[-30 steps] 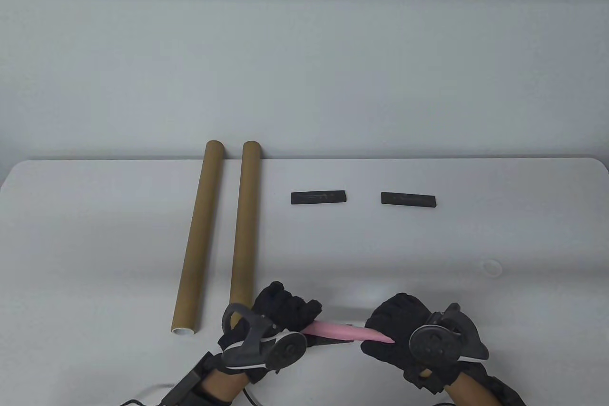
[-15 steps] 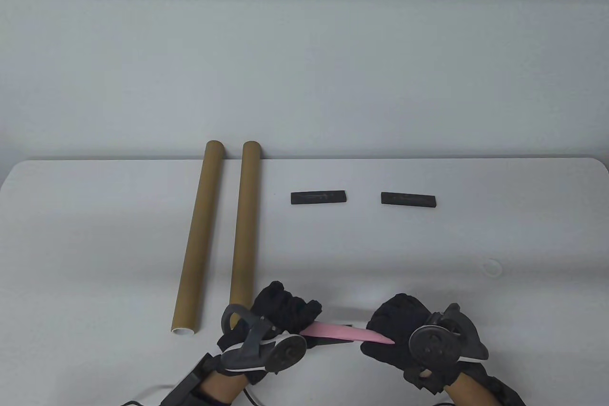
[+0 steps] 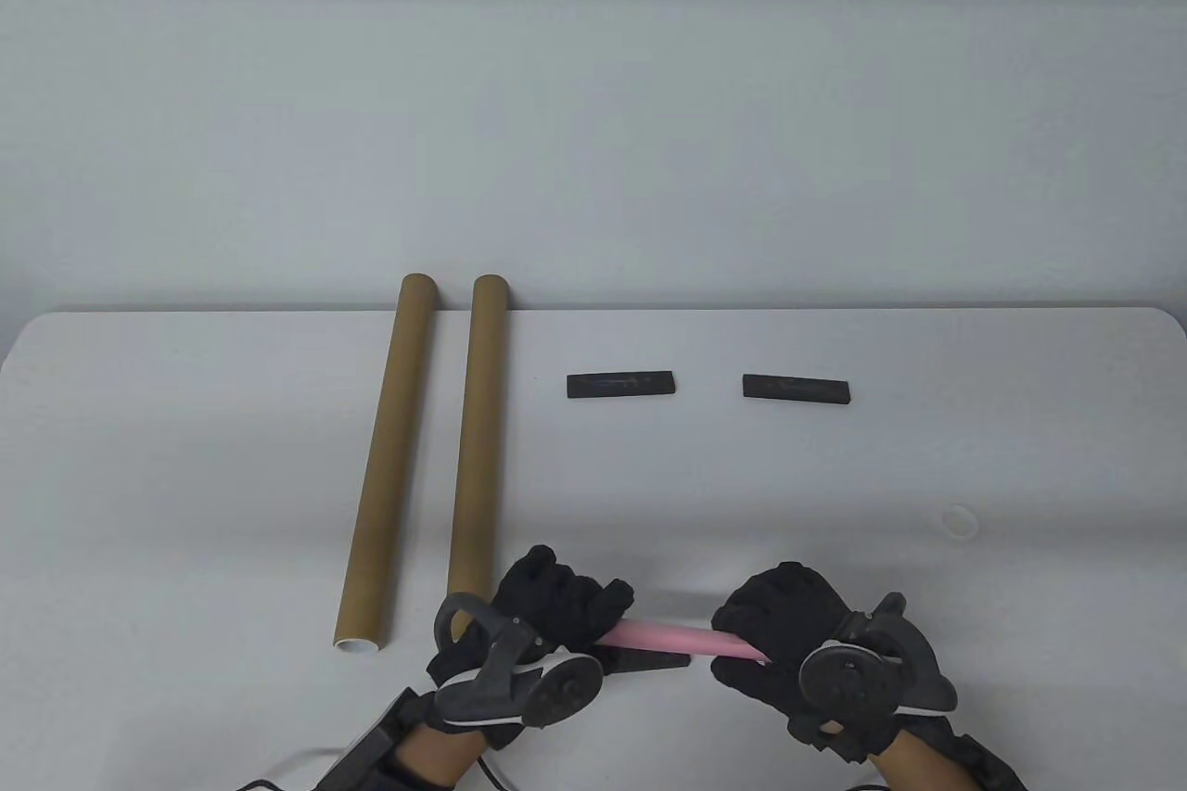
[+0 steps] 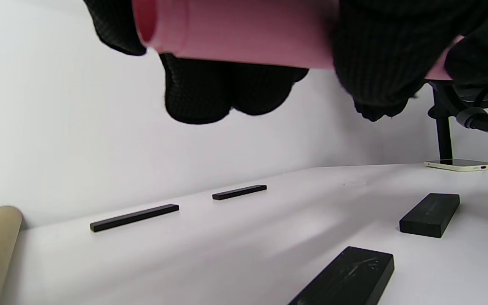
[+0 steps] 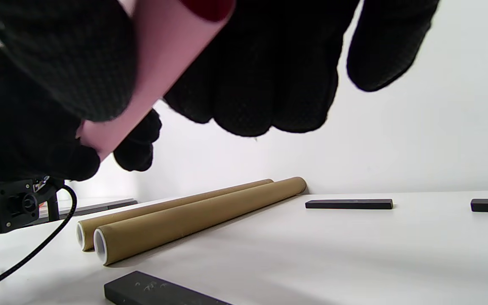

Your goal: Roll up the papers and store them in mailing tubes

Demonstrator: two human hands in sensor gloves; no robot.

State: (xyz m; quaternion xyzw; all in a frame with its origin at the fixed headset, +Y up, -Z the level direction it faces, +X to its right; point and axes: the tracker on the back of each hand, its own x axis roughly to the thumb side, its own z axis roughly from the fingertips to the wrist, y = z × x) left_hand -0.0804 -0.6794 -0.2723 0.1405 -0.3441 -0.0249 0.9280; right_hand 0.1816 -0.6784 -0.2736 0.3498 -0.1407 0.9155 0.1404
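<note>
Both hands held one pink paper roll (image 3: 682, 638) above the near edge of the table (image 3: 835, 476), clear of the surface, as the wrist views showed it lifted over the white top. The left hand (image 3: 547, 615) was closed around the left end of the roll, with the fingers (image 4: 227, 93) curled under it and the thumb in front, and the right hand (image 3: 788, 633) was closed around the right end in the same manner. I judge that the two grips at the two ends were there to keep the paper tight, because a rolled sheet wants to open again when only one point is held. The roll lay almost horizontal, across the person, so it was not yet aimed at any tube. Two brown mailing tubes (image 3: 431, 457) lay side by side on the left part of the table, close to each other, with their open ends turned toward the person; this placing makes the insertion easier, in my opinion. The right tube's near end was hidden behind the left hand. Four flat black weights were visible: two far ones (image 3: 621, 385) near the back edge, and two nearer (image 4: 347, 277) below the roll, probably used for holding paper flat. A phone (image 4: 462, 164) lay far on the right side.
</note>
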